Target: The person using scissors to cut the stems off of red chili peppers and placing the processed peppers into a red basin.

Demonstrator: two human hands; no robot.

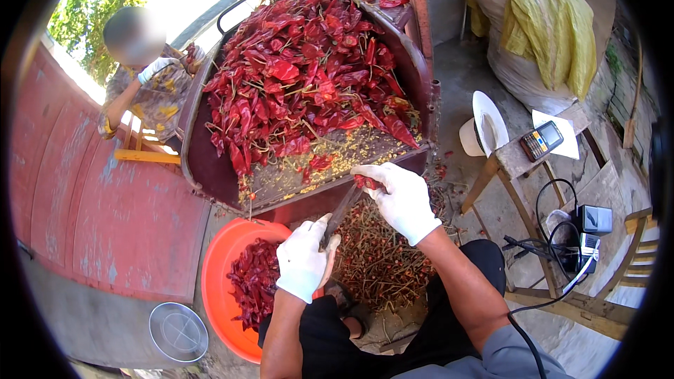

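My left hand (pixel 304 260), in a white glove, is closed round a long dark metal blade (pixel 344 210) that points up toward my other hand. Whether it belongs to a knife or scissors, I cannot tell. My right hand (pixel 400 200), also gloved in white, pinches a dried red chili pepper (pixel 368 182) near the blade's tip. Just beyond both hands, a big heap of dried chili peppers (pixel 302 70) fills a tilted dark metal trough (pixel 281 200). Pale yellow seeds (pixel 344 147) lie scattered on its near part.
An orange-red basin (pixel 214 274) with red peppers stands left of my legs. Below my hands lies a pile of stems (pixel 386 260). A round sieve (pixel 178 332) is at lower left. A gloved person (pixel 151 91) sits beyond the trough. A wooden stool (pixel 516 158) carries a handheld device (pixel 541 141).
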